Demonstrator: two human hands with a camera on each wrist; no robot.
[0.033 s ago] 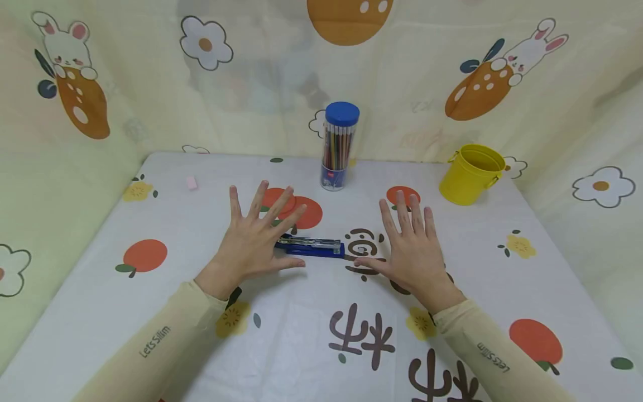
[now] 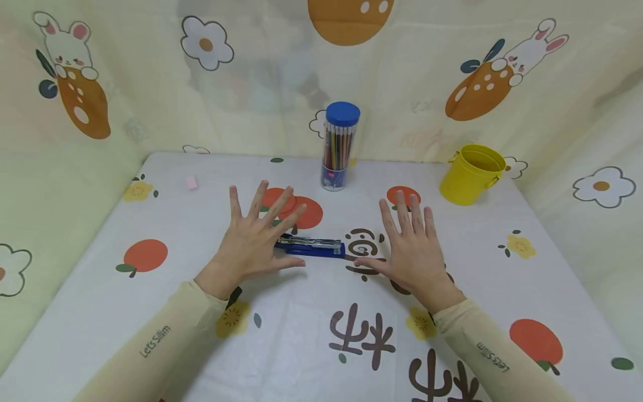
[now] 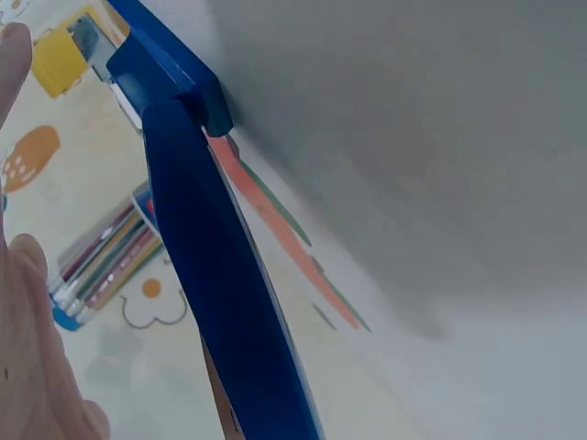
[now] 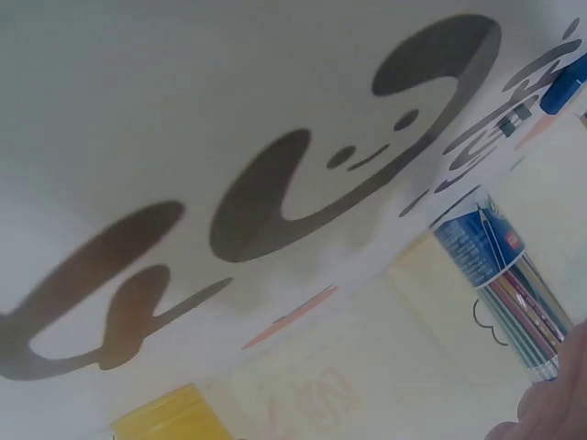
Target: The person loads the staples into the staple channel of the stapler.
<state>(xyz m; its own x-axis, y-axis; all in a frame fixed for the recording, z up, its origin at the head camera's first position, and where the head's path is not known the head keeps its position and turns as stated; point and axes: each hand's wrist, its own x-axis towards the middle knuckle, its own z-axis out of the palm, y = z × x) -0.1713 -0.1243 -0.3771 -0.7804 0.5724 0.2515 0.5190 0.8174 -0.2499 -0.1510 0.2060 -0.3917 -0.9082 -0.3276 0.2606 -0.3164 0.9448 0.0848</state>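
Observation:
My left hand (image 2: 251, 240) is spread over the left part of the table, fingers fanned out and nothing gripped. Just to its right lies a blue stapler (image 2: 316, 251) with a silver metal strip along its top; the hand overlaps the stapler's left end in the head view. Up close in the left wrist view, the stapler's blue body (image 3: 220, 266) runs beside the fingers (image 3: 32, 339). On the other side my right hand (image 2: 417, 254) is held flat with fingers extended, its thumb pointing at the stapler with a gap between them.
A clear tub of pencils (image 2: 337, 148) with a blue lid stands at the back middle. Toward the back right is a yellow bucket (image 2: 462, 178). A small pink block (image 2: 192, 182) lies at the back left on the patterned tablecloth (image 2: 301, 335). Printed curtains (image 2: 261, 95) hang behind.

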